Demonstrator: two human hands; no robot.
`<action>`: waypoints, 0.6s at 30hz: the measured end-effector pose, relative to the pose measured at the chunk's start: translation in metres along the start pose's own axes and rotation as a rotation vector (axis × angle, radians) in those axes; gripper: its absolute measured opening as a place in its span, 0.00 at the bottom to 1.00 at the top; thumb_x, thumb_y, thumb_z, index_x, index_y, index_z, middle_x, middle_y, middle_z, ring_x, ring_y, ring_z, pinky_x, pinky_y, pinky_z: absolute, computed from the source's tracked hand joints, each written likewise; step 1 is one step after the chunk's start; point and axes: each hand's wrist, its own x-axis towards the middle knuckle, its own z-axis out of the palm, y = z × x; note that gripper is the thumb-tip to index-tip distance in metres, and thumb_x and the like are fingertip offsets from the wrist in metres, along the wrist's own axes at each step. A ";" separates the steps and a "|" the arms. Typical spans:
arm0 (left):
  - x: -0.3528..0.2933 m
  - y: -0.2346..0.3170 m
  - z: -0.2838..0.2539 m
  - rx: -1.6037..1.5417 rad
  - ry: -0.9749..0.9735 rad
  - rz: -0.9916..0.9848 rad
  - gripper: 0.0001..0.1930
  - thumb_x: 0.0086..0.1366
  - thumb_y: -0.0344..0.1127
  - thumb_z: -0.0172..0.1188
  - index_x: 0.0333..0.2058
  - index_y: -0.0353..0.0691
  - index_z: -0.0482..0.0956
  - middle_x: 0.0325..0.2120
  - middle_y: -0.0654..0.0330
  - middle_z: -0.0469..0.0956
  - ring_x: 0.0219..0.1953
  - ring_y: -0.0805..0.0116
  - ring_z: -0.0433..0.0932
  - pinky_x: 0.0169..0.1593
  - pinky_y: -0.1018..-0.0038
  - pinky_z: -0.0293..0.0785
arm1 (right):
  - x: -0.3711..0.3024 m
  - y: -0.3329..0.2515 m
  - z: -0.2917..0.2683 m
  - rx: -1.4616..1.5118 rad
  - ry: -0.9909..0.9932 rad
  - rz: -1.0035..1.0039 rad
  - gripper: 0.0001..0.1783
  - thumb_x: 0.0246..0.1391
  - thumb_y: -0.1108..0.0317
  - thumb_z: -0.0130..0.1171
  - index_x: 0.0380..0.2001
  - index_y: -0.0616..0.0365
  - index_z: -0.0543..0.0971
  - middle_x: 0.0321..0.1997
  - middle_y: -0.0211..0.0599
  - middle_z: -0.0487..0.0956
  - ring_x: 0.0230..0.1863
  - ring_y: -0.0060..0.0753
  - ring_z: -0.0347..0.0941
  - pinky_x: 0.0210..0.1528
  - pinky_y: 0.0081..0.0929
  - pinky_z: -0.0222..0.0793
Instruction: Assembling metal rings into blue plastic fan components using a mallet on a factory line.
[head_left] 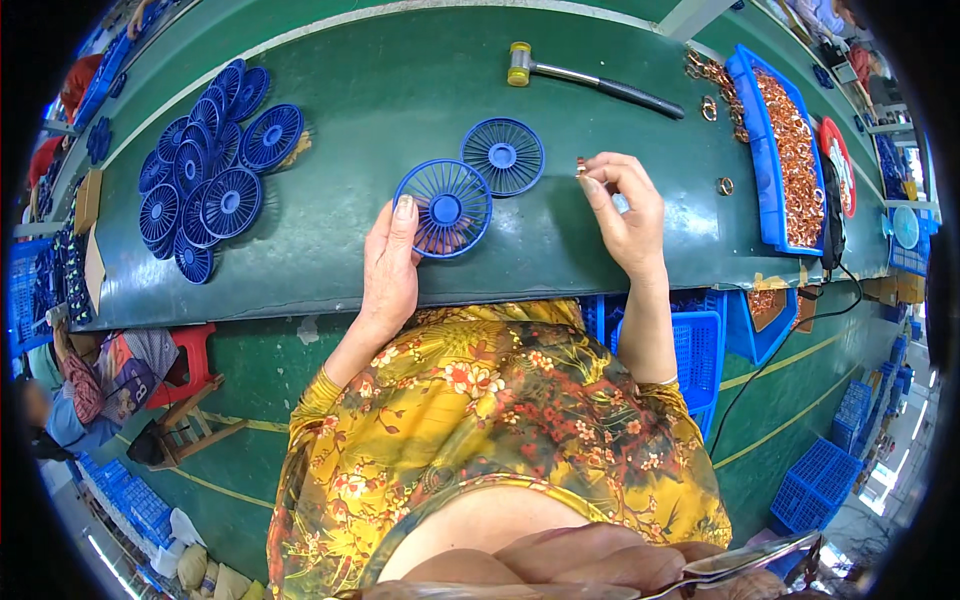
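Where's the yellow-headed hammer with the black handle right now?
In the head view, that hammer lies on the green tabletop, upper right of centre, beyond the right hand and left of the blue plastic tray of copper-coloured rings.

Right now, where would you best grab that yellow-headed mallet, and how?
Probably by the black grip at the handle's right end, from above and the near side, with the right hand, once free of its small copper-coloured piece. The mallet lies flat, head to the left, and its long, slim grip is the part nearer that hand.
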 end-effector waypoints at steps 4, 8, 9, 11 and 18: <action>0.003 0.001 0.001 0.022 -0.014 -0.001 0.20 0.71 0.48 0.42 0.42 0.34 0.69 0.33 0.49 0.79 0.32 0.67 0.78 0.38 0.74 0.74 | -0.007 0.011 0.014 -0.381 -0.049 -0.008 0.06 0.47 0.68 0.63 0.26 0.56 0.76 0.32 0.35 0.75 0.35 0.42 0.74 0.34 0.35 0.70; 0.002 -0.001 -0.001 0.069 -0.005 -0.010 0.19 0.71 0.48 0.43 0.42 0.34 0.70 0.33 0.50 0.79 0.31 0.67 0.78 0.37 0.74 0.74 | -0.007 0.006 0.018 -0.521 -0.105 -0.036 0.06 0.48 0.68 0.62 0.26 0.55 0.76 0.31 0.35 0.75 0.33 0.42 0.73 0.33 0.36 0.69; 0.003 0.000 -0.001 0.076 -0.020 -0.006 0.19 0.71 0.47 0.44 0.42 0.34 0.70 0.33 0.50 0.79 0.31 0.68 0.78 0.37 0.74 0.74 | -0.007 0.006 0.021 -0.529 -0.087 -0.040 0.06 0.48 0.67 0.62 0.26 0.55 0.76 0.30 0.35 0.75 0.33 0.41 0.73 0.32 0.36 0.69; 0.005 -0.002 0.001 0.058 -0.047 -0.001 0.18 0.70 0.46 0.46 0.42 0.34 0.71 0.33 0.51 0.79 0.31 0.69 0.78 0.36 0.75 0.74 | -0.007 0.009 0.022 -0.535 -0.074 -0.047 0.06 0.48 0.67 0.63 0.26 0.55 0.75 0.30 0.35 0.75 0.32 0.41 0.73 0.32 0.36 0.69; 0.007 0.005 0.010 0.134 -0.083 0.065 0.16 0.70 0.44 0.47 0.41 0.34 0.71 0.31 0.58 0.77 0.31 0.74 0.78 0.36 0.79 0.74 | -0.006 0.001 0.024 -0.600 -0.079 0.064 0.07 0.49 0.66 0.63 0.26 0.55 0.76 0.28 0.35 0.75 0.32 0.42 0.73 0.33 0.37 0.69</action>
